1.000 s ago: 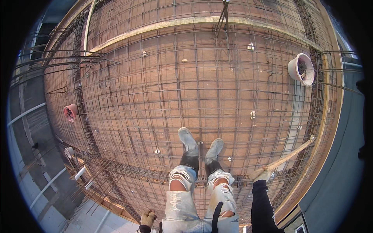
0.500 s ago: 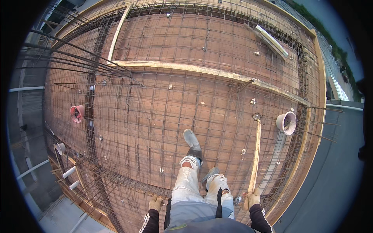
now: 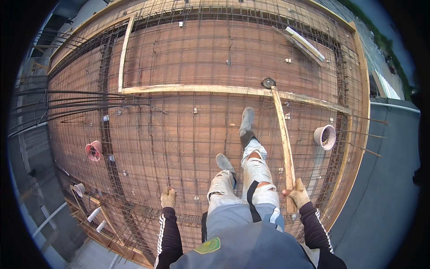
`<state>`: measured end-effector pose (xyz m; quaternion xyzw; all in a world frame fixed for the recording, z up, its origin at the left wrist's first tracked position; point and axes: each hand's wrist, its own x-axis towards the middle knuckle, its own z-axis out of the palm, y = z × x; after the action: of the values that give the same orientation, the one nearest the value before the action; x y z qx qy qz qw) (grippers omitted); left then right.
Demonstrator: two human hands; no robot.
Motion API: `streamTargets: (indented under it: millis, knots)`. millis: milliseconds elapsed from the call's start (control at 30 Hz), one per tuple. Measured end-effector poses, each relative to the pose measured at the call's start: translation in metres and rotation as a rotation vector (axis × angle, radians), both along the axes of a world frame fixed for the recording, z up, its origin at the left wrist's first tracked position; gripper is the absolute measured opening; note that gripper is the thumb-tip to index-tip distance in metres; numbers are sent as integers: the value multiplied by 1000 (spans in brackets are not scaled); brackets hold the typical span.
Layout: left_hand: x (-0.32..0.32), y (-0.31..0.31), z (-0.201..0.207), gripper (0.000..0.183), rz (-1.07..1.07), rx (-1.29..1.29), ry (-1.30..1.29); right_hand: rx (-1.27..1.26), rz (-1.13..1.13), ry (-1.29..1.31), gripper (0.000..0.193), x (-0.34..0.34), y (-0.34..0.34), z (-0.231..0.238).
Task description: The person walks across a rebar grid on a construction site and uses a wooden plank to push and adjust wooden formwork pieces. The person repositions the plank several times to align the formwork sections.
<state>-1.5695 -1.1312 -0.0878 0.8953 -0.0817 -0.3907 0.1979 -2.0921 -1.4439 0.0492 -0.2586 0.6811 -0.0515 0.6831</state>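
Observation:
My right hand (image 3: 298, 194), in a tan work glove, is wrapped round the near end of a long wooden pole (image 3: 285, 139). The pole slants forward and slightly left, and a dark round piece (image 3: 268, 82) sits at its far tip, beside a long board (image 3: 197, 88) on the mesh. I cannot make out exactly what the round piece is. My left hand (image 3: 168, 197), also gloved, hangs at my left side with fingers curled and nothing visible in it. Beneath both hands spreads a grid of rebar (image 3: 188, 148) over reddish-brown panels.
A whitish bucket (image 3: 324, 137) stands to the right, a pink bucket (image 3: 93, 151) to the left. Long rebar rods (image 3: 76, 101) jut out at the left. A white-edged timber (image 3: 305, 43) lies far right. Small pale spacers dot the mesh, and wooden formwork (image 3: 363, 76) borders the deck.
I have stepped forward, my other boot now leading. The pole's far end has moved forward and left to the long board. Both hands show higher in the picture; the right still grips the pole.

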Motion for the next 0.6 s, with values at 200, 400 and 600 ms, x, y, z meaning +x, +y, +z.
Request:
streamTargets:
  millis: [200, 400, 600]
  knots:
    - [-2, -228, 22, 24, -90, -168, -31, -141, 260, 284, 47, 28, -178, -11]
    - [-50, -380, 62, 19, -185, -178, 60, -212, 634, 589, 60, 47, -350, -94]
    - [-47, -478, 21, 16, -223, -152, 82, -148, 863, 682, 60, 91, -494, -171]
